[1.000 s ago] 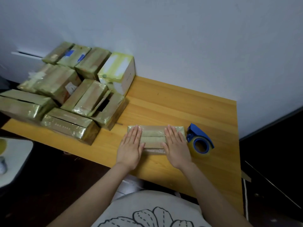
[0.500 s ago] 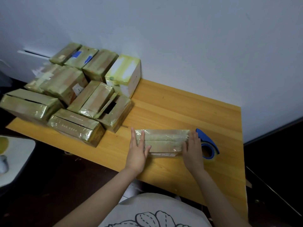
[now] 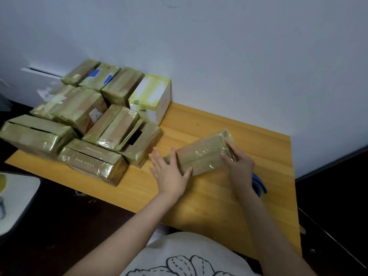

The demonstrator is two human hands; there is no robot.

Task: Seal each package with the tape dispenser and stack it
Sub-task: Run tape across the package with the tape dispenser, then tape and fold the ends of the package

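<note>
Now right grip (image 3: pixel 241 166) clasps glossy oblong package (image 3: pixel 203 156)

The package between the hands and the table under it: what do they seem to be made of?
The package looks like brown cardboard wrapped in glossy clear tape or film: shiny wrinkles show on it. The table looks like light wood or laminate, smooth, with plank lines.

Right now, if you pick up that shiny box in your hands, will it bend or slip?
Probably stiff: the taped package shows straight edges between the left hand and right hand. Its glossy tape wrap could be slippery. Flat sides suggest it won't roll.
</note>
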